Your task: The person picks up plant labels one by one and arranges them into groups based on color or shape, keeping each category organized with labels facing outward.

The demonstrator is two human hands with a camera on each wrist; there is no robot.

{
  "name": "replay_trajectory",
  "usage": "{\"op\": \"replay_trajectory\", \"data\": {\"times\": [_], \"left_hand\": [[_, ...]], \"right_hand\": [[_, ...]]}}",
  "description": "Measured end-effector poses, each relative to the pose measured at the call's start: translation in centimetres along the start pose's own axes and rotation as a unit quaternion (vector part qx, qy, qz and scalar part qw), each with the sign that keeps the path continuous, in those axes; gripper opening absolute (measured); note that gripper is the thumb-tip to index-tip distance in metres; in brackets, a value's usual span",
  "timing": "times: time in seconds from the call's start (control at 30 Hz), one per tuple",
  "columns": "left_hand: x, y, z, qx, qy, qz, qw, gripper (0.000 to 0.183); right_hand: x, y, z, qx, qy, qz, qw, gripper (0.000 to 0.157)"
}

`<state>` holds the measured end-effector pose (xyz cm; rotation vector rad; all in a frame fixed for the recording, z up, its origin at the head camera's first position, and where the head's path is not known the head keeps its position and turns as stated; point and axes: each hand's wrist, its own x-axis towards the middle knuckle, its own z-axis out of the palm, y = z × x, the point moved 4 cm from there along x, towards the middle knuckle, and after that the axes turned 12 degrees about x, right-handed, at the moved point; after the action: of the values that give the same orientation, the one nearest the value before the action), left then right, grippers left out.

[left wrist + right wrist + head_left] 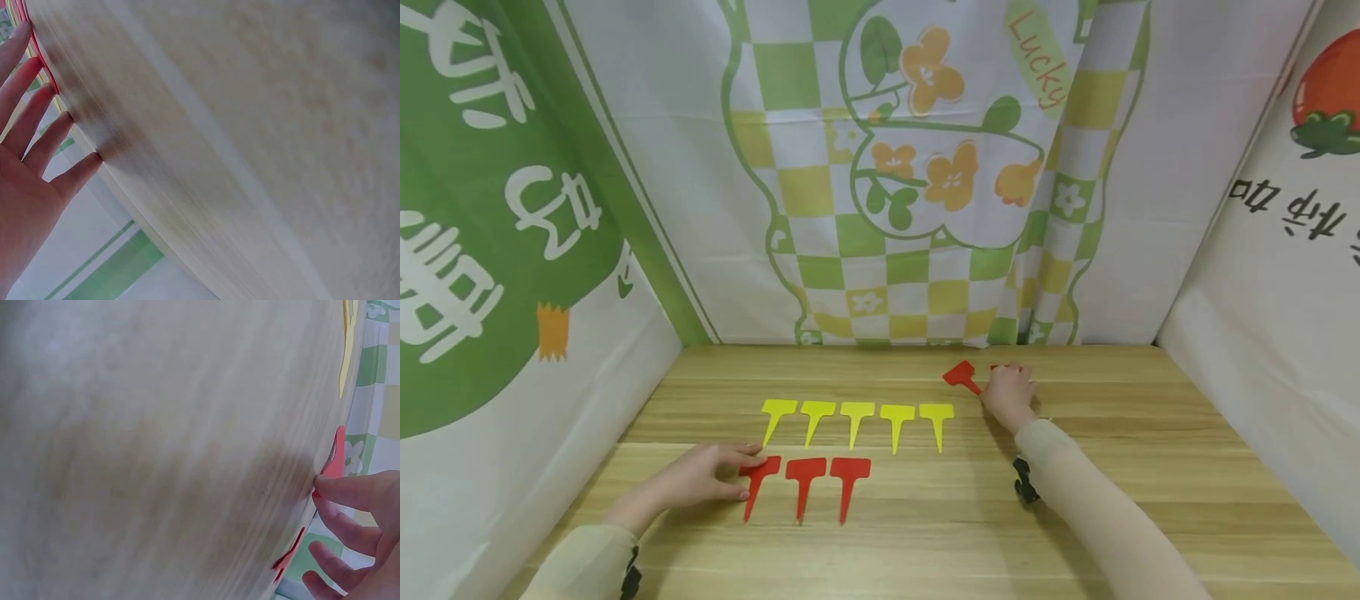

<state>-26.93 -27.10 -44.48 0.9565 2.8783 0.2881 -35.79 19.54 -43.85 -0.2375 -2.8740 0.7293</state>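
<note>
In the head view, my left hand [703, 477] lies beside the leftmost red T-shaped plant label [758, 473], its fingertips touching the label. The left wrist view shows those fingers [47, 140] spread and fairly straight on the tabletop. Two more red plant labels, a middle one [806, 475] and a right one [850, 472], lie in line with it. Farther back, my right hand [1009, 393] pinches the stem end of a tilted red plant label [959, 375] between thumb and index finger. Another red label [290, 553] lies near that hand, mostly covered by it in the head view.
A row of several yellow plant labels [857, 421] lies behind the red row on the wooden table [925, 533]. Patterned cloth [895, 275] hangs at the table's back edge. More printed cloth [1285, 350] stands along both sides.
</note>
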Motion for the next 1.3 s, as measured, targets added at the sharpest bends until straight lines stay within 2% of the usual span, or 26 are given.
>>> {"op": "replay_trajectory", "data": {"times": [0.3,0.47,0.6,0.77,0.93,1.1,1.3], "left_hand": [[-0.04,-0.05,0.02,0.003,0.007,0.001,1.0000,0.051],[-0.03,0.00,-0.07,0.005,0.011,0.006,0.9999,0.051],[-0.04,0.12,-0.19,0.008,0.015,0.012,0.9998,0.051],[-0.10,0.27,-0.34,0.006,0.016,0.015,0.9998,0.051],[-0.09,0.30,-0.39,0.003,0.013,0.016,0.9998,0.052],[-0.05,0.20,-0.27,0.000,0.007,0.009,0.9999,0.052],[-0.02,0.08,-0.11,-0.004,-0.002,0.000,1.0000,0.052]], "right_hand": [[0.04,0.21,0.06,0.007,-0.032,0.008,0.999,0.014],[-0.10,0.16,0.05,0.004,-0.041,0.001,0.999,0.018],[-0.22,0.15,0.09,-0.009,-0.043,-0.011,0.999,0.025],[-0.31,0.11,0.08,-0.017,-0.041,-0.025,0.999,0.024],[-0.31,0.10,-0.05,-0.017,-0.043,-0.025,0.999,0.022],[-0.50,0.15,-0.24,0.005,-0.036,-0.022,0.999,0.020],[-0.74,0.23,-0.26,0.000,-0.037,-0.021,0.999,0.026]]}}
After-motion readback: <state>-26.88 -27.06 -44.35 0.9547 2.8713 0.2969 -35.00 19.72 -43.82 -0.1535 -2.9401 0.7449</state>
